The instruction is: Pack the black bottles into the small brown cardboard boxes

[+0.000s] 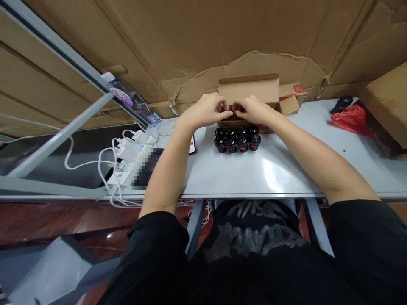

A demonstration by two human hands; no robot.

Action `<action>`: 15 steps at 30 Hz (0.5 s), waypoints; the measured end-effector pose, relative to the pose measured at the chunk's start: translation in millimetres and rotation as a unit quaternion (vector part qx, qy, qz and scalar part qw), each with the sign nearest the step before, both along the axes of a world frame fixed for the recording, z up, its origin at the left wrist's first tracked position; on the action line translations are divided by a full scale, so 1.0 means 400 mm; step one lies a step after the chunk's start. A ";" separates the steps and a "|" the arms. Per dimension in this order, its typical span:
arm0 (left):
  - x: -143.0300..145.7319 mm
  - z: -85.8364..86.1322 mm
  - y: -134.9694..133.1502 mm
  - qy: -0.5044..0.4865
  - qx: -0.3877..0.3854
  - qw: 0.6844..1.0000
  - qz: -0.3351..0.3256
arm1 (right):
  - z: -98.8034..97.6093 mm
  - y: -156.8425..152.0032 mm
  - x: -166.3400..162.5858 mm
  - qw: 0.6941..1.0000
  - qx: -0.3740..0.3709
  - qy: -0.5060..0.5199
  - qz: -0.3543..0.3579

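An open cardboard box [251,91] stands against the back of the white table, its lid raised. My left hand [210,111] reaches in over its left side, fingers curled down toward the thumb. Close beside it, my right hand [251,109] has its fingers bent together at the box's opening. Something dark with a little red shows below the fingertips, but what either hand grips is too hidden to name. Just in front of the box, several small black canisters with red marks [242,143] stand upright in two rows.
Left of my arm lie a phone [192,145], a white power strip with cables [130,159] and a water bottle [135,99]. A smaller carton [290,99] sits behind my right forearm. Rightward are a red plastic bag [352,119] and a large carton [388,106].
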State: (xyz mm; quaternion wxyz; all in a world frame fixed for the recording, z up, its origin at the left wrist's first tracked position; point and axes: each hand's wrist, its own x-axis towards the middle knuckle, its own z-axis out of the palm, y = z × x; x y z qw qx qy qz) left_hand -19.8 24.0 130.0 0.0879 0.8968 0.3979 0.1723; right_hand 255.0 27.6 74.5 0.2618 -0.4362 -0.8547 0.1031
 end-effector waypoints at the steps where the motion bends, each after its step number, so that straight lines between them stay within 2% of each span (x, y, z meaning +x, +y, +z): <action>1: -0.018 0.007 -0.032 0.015 -0.013 1.000 -0.008 | -0.004 0.005 0.000 1.000 -0.001 0.005 -0.001; 5: -0.101 -0.007 -0.166 0.088 -0.085 0.992 -0.040 | -0.025 0.027 -0.002 0.999 -0.001 0.034 -0.004; 9: -0.136 -0.050 -0.269 0.093 -0.089 0.992 0.006 | -0.038 0.041 -0.002 0.999 0.004 0.046 0.002; 12: -0.130 -0.068 -0.308 0.099 -0.110 0.989 0.029 | -0.040 0.043 -0.004 0.999 0.004 0.046 -0.003; 15: -0.128 -0.071 -0.312 0.092 -0.149 0.984 0.014 | -0.039 0.042 -0.004 0.999 0.008 0.043 -0.004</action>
